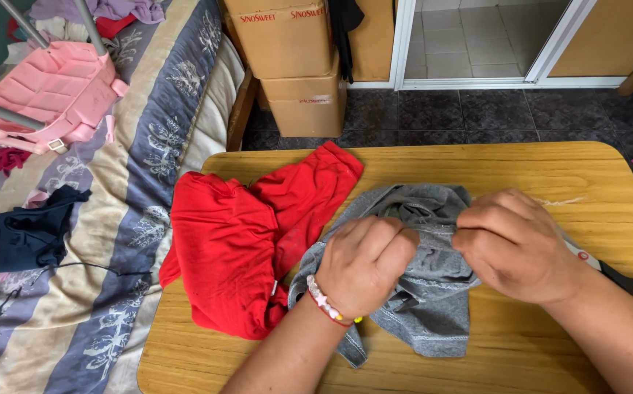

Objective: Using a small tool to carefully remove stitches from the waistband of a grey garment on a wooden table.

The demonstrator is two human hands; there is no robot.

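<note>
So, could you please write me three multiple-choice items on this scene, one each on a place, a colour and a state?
1. Where do the scissors lie?
A. on the bed
B. on the table by the right forearm
C. on the boxes

2. What colour is the garment left of the grey cloth?
A. red
B. green
C. white

3. How do the hands meet the grey cloth?
A. both hover above it
B. only one touches it
C. both pinch it

Answers:
1 B: the handles show on the table, partly hidden by the forearm.
2 A: the red garment lies beside it.
3 C: the left hand and the right hand are both closed on its bunched edge.
</note>
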